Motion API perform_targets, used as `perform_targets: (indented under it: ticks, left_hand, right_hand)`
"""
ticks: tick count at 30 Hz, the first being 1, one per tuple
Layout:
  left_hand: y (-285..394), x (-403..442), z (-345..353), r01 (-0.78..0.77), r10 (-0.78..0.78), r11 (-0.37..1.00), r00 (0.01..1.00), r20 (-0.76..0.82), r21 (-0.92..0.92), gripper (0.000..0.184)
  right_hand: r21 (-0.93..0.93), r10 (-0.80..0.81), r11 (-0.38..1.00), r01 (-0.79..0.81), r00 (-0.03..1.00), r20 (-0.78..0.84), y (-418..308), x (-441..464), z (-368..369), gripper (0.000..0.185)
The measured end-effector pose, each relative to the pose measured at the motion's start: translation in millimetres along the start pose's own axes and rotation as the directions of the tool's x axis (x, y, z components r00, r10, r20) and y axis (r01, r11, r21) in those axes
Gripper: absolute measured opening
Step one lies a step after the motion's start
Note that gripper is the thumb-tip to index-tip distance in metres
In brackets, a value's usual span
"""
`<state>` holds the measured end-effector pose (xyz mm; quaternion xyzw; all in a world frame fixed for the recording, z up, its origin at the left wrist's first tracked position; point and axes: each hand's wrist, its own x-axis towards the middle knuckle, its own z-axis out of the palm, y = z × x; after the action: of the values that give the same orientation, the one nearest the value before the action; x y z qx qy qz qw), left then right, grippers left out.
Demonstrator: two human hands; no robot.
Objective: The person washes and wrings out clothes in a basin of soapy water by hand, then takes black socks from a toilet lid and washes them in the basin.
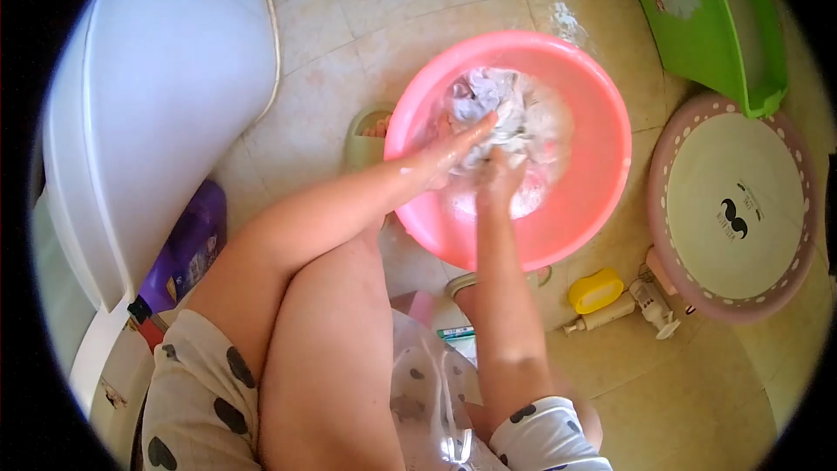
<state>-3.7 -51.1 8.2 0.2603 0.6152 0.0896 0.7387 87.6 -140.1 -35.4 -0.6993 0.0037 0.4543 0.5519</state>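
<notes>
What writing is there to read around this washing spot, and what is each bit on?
"MOMM", with unclear letters around it: on the green plastic container, beside the printed flower.
Small print above and below the moustache picture on the dusty-pink-rimmed basin: too small to read for certain.
Label on the purple bottle: too blurred to read.
Marks on the teal-edged packet: too small to read.
No other writing is legible.
</notes>
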Motion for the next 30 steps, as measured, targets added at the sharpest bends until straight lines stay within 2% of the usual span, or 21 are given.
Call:
perform_targets:
  ticks: [1, 2, 3, 5, 6, 8, 9, 10, 11, 12, 14, 15, 16, 18, 20, 21, 23, 25, 27, 28, 30]
  left_hand:
    - [13.1, -1.0, 0.3, 0.116, -0.062, 0.959, 0.977, 0.204, -0.260, 0.069]
    - [24.4, -0.3, -0.2, 0.271, -0.065, 0.840, 0.911, 0.408, -0.471, 0.064]
    - [30.4, 2.8, -3.2, 0.357, -0.118, 0.783, 0.890, 0.441, -0.510, 0.046]
    - [-1.6, 14.7, -15.6, 0.097, 0.131, 0.907, 0.860, 0.493, -0.409, 0.034]
    - [-10.1, 3.1, -0.7, -0.166, 0.292, 0.908, 0.909, 0.297, -0.384, 0.033]
    - [-28.4, -19.0, 29.1, -0.563, 0.554, 0.826, 0.818, -0.156, -0.023, 0.031]
    - [-35.1, 6.2, 13.0, -0.148, 0.244, 0.905, 0.948, 0.202, -0.399, 0.034]
    - [-30.0, 9.6, 9.9, -0.036, 0.112, 0.965, 0.951, 0.287, -0.259, 0.036]
    - [-23.7, 12.1, 6.8, 0.063, -0.022, 0.993, 0.931, 0.365, -0.101, 0.039]
    - [-6.7, 3.6, 5.5, -0.072, 0.060, 0.997, 0.929, 0.365, 0.019, 0.043]
    - [19.5, -6.6, -4.5, -0.333, 0.223, 0.909, 0.896, 0.385, 0.249, 0.050]
    - [10.1, 16.4, -13.8, -0.413, 0.213, 0.854, 0.833, 0.511, 0.316, 0.058]
    - [12.3, 15.9, -20.6, -0.396, 0.178, 0.813, 0.867, 0.466, 0.427, 0.059]
    - [17.6, 15.9, -29.3, -0.342, 0.129, 0.700, 0.924, 0.360, 0.627, 0.060]
    - [-1.2, 11.6, -23.8, -0.376, 0.354, 0.827, 0.926, 0.132, 0.418, 0.060]
    - [-2.1, 5.9, -16.2, -0.366, 0.386, 0.882, 0.922, -0.010, 0.296, 0.061]
    - [-3.0, -5.9, -3.6, -0.449, 0.467, 0.882, 0.872, -0.146, 0.144, 0.067]
    - [-5.9, 6.3, 6.9, -0.398, 0.407, 0.914, 0.890, -0.206, 0.083, 0.068]
    - [18.2, 1.2, 7.0, -0.216, 0.215, 0.976, 0.964, -0.158, 0.012, 0.073]
    - [21.7, 7.0, 6.6, -0.194, 0.190, 0.981, 0.973, -0.132, -0.021, 0.070]
    - [29.9, 20.0, 6.7, -0.148, 0.141, 0.985, 0.987, -0.076, -0.094, 0.066]
  right_hand:
    - [-0.018, -0.185, 0.983, 0.184, 0.971, -0.149, -2.8, -24.5, 26.9, 0.051]
    - [-0.028, -0.133, 0.991, 0.130, 0.973, -0.186, -27.9, -53.5, 50.9, 0.053]
    - [0.020, -0.133, 0.990, 0.139, 0.973, -0.187, -39.9, -73.8, 65.4, 0.048]
    - [-0.020, -0.178, 0.984, 0.177, 0.980, -0.086, -60.9, -91.6, 79.9, 0.044]
    - [-0.037, -0.202, 0.979, 0.200, 0.979, -0.034, -69.6, -95.4, 84.3, 0.043]
    - [-0.364, -0.346, 0.888, 0.282, 0.930, -0.123, -80.4, -77.8, 86.4, 0.031]
    - [-0.479, -0.372, 0.839, 0.259, 0.915, -0.156, -83.7, -60.8, 78.8, 0.032]
    - [-0.585, -0.401, 0.778, 0.227, 0.897, -0.186, -86.9, -44.4, 67.9, 0.032]
    - [-0.626, -0.531, 0.700, 0.344, 0.837, -0.133, -88.4, -27.4, 54.6, 0.033]
    - [-0.659, -0.646, 0.602, 0.451, 0.760, -0.071, -88.5, -11.5, 37.4, 0.034]
    - [-0.890, -0.663, 0.200, 0.409, 0.726, 0.184, -89.5, 10.8, -8.6, 0.043]
    - [-0.900, -0.662, -0.009, 0.437, 0.672, 0.332, -92.7, 10.7, -23.5, 0.045]
    - [-0.869, -0.630, -0.213, 0.447, 0.617, 0.472, -95.1, 6.7, -37.3, 0.048]
    - [-0.836, -0.544, -0.191, 0.514, 0.653, 0.526, -92.8, 16.9, -55.5, 0.055]
    - [-0.803, -0.413, 0.263, 0.535, 0.814, 0.408, -75.6, 40.7, -76.1, 0.064]
    - [-0.485, -0.055, 0.862, 0.144, 0.980, 0.193, -67.8, 66.8, -86.5, 0.073]
    - [-0.268, -0.116, 0.959, 0.091, 0.990, -0.081, -79.6, 62.2, -48.4, 0.073]
    - [-0.666, -0.208, 0.735, -0.122, 0.895, -0.394, -112.5, 21.1, 19.5, 0.072]
    - [-0.859, -0.299, 0.490, 0.145, 0.954, -0.010, -54.5, 58.6, 6.9, 0.070]
    - [-0.663, -0.306, 0.678, 0.318, 0.942, 0.139, -53.8, 47.0, 17.2, 0.064]
    - [-0.587, -0.177, 0.782, 0.211, 0.977, 0.115, -64.7, 9.6, 41.1, 0.043]
